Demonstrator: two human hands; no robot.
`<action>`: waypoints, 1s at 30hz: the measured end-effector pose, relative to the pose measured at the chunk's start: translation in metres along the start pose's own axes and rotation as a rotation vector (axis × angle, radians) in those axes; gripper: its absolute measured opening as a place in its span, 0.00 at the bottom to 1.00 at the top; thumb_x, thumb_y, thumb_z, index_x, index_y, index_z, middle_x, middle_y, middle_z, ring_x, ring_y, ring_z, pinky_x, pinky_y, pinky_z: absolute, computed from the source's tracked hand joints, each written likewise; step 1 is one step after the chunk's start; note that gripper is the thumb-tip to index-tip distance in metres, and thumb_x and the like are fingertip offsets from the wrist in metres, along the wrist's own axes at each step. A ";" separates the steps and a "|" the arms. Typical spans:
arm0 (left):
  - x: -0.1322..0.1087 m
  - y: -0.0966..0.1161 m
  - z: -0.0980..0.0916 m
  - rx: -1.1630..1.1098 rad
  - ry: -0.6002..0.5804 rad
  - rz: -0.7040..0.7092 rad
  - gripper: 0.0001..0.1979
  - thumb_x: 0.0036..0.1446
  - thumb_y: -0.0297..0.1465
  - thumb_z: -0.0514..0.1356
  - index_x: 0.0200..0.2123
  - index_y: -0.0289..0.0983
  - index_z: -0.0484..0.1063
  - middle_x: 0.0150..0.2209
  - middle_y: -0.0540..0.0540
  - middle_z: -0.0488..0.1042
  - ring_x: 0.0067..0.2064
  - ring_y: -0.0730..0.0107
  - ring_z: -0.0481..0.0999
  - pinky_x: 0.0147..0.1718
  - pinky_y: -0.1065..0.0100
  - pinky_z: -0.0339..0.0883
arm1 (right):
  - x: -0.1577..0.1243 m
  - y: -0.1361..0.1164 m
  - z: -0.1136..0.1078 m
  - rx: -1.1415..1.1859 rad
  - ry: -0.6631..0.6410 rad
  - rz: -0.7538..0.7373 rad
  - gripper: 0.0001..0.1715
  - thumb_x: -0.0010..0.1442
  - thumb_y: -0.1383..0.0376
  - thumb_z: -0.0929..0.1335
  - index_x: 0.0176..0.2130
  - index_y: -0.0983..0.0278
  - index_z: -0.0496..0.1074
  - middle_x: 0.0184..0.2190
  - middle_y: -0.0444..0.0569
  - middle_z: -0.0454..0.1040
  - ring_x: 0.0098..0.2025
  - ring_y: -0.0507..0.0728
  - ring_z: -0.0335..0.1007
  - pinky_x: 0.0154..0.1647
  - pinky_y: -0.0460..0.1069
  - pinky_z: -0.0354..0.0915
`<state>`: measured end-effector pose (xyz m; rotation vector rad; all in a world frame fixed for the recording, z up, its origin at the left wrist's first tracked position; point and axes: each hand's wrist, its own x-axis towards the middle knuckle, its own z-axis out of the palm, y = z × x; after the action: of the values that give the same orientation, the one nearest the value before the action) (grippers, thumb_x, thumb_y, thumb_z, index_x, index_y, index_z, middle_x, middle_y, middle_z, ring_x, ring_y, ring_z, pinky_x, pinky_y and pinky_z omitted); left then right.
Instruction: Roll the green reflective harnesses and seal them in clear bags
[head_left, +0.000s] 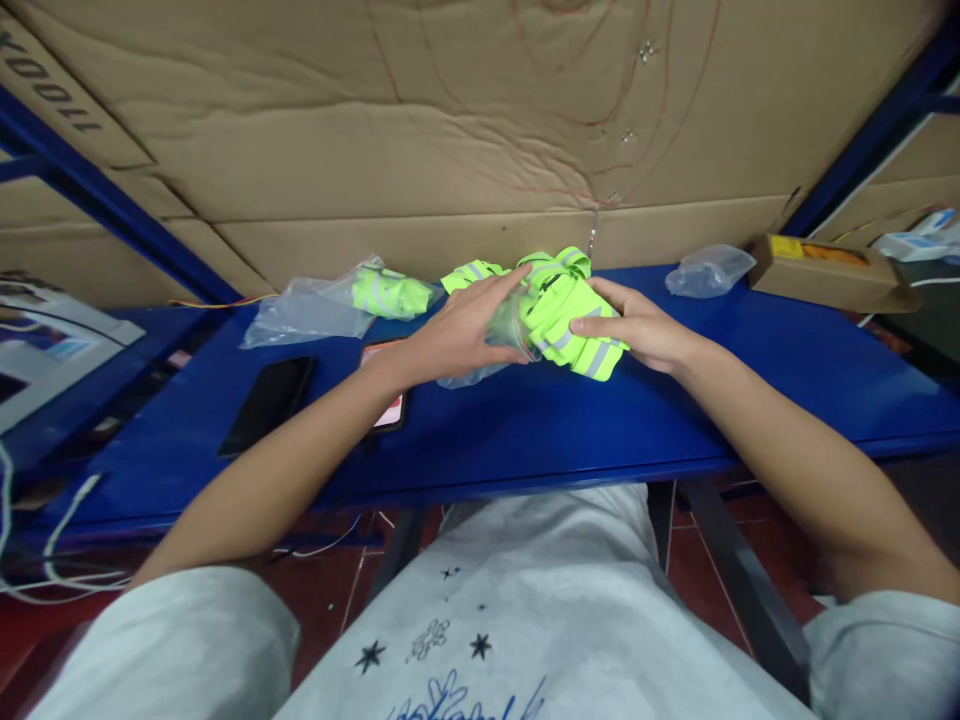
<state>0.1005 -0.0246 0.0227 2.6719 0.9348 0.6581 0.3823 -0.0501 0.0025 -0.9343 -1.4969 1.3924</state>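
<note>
My right hand (pixel 637 322) grips a folded bundle of neon-yellow reflective straps (pixel 576 318) with grey stripes, thumb on top and fingers behind. My left hand (pixel 476 325) is curved around the mouth of a clear plastic bag (pixel 511 322), pressed against the bundle's left side. Part of the bundle appears to lie within the bag's mouth; how far in, I cannot tell. More of the yellow strap shows behind my left hand. The bag's lower part lies beneath that hand, mostly hidden.
On the blue table (pixel 600 430), a bagged yellow bundle (pixel 394 293) lies at the back left. A black phone-like object (pixel 268 405) and a lit phone (pixel 390 412) sit near my left forearm. A crumpled clear bag (pixel 709 271) and a cardboard box (pixel 821 272) stand at the right. Cardboard (pixel 300 150) forms the back wall.
</note>
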 end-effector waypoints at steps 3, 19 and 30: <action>-0.003 -0.003 0.002 -0.035 0.030 0.008 0.61 0.57 0.66 0.68 0.81 0.38 0.53 0.75 0.32 0.65 0.76 0.39 0.64 0.76 0.44 0.54 | 0.000 -0.001 0.000 -0.032 -0.019 0.040 0.41 0.45 0.56 0.87 0.55 0.61 0.79 0.53 0.49 0.85 0.52 0.62 0.83 0.59 0.58 0.78; -0.004 -0.003 0.038 -0.056 -0.059 0.078 0.67 0.52 0.72 0.67 0.82 0.45 0.47 0.76 0.36 0.62 0.77 0.30 0.58 0.76 0.36 0.49 | -0.006 0.002 0.015 -0.310 -0.030 0.001 0.28 0.47 0.58 0.85 0.45 0.58 0.77 0.46 0.46 0.81 0.53 0.65 0.76 0.54 0.57 0.76; -0.011 0.018 0.039 -0.124 -0.176 -0.166 0.61 0.59 0.62 0.71 0.81 0.40 0.48 0.79 0.39 0.57 0.77 0.34 0.59 0.76 0.38 0.51 | -0.008 0.001 0.012 -0.493 -0.061 -0.061 0.31 0.47 0.59 0.88 0.46 0.53 0.78 0.56 0.45 0.79 0.65 0.69 0.71 0.73 0.64 0.68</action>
<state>0.1210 -0.0483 -0.0087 2.4638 1.0175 0.4220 0.3739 -0.0615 0.0006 -1.1366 -1.9453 1.0302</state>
